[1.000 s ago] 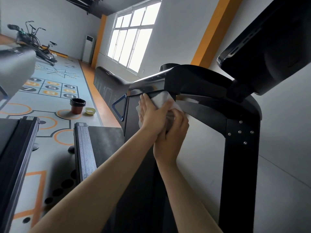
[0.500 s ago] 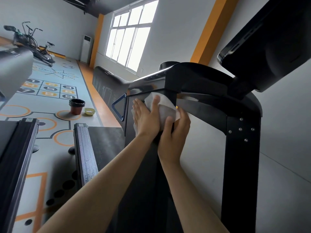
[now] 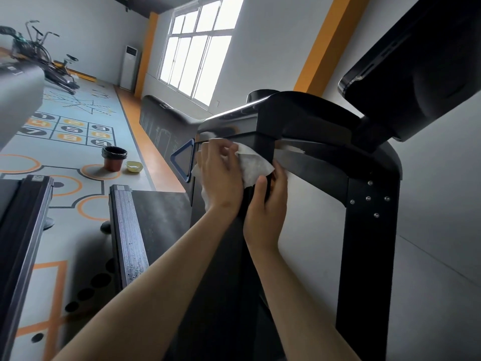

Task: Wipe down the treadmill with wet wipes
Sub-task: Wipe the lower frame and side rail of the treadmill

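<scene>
- Right now, your left hand (image 3: 221, 175) presses the wet wipe (image 3: 255, 165) flat on the treadmill upright (image 3: 226, 246), just under the console (image 3: 291, 118).
- Your right hand (image 3: 268, 204) curls round that upright, pinning the wipe's edge.
- Uneven pulling could bunch the wipe (likely leaving streaks).

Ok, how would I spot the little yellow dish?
Find the big bright window, then look down to the orange floor strip along the wall. Just left of it stands a brown bin with a black liner. The yellow dish sits right beside it, far lower and flatter.
</scene>
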